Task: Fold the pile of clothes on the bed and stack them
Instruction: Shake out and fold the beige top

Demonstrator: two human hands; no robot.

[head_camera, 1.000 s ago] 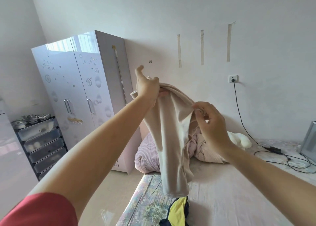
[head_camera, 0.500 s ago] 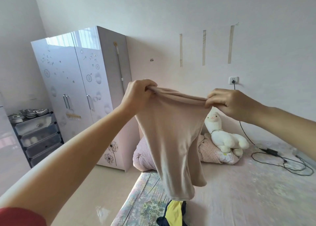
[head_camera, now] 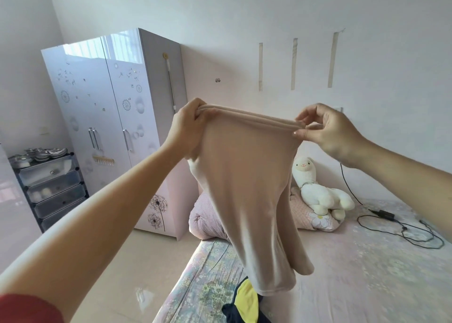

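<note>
The beige garment (head_camera: 247,195) hangs in the air above the bed's (head_camera: 354,273) near-left part, covering part of the striped pillow (head_camera: 205,222) behind it. A yellow-and-dark garment (head_camera: 247,303) at the bed's near edge is cut off by the frame, so its kind is unclear. The left hand (head_camera: 188,129) is closed around the beige garment's top hem at one end; the right hand (head_camera: 327,131) pinches the other end between thumb and fingertips, remaining fingers spread.

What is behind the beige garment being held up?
Behind the beige garment, a striped pink pillow and a floral one under a white plush toy show partly; the rest is covered.
</note>
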